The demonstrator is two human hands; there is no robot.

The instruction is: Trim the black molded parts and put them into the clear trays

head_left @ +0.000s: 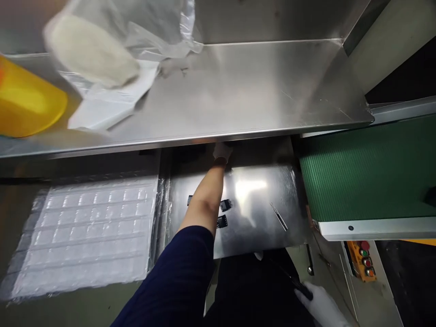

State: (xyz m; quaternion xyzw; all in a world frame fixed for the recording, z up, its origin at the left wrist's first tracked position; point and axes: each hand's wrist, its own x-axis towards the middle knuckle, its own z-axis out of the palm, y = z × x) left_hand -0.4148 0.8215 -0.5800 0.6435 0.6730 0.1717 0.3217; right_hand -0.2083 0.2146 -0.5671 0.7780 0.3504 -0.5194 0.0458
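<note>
Caution: the gloved left hand (222,153), its grip indeterminate, passes over black components (222,220) on a steel sheet (259,213); forearm contact could displace them. The right hand (320,308) grips a dark tool (303,289).

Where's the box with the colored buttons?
That orange control box is at the lower right in the head view, just below the green conveyor belt and right of the gloved hand.
</note>
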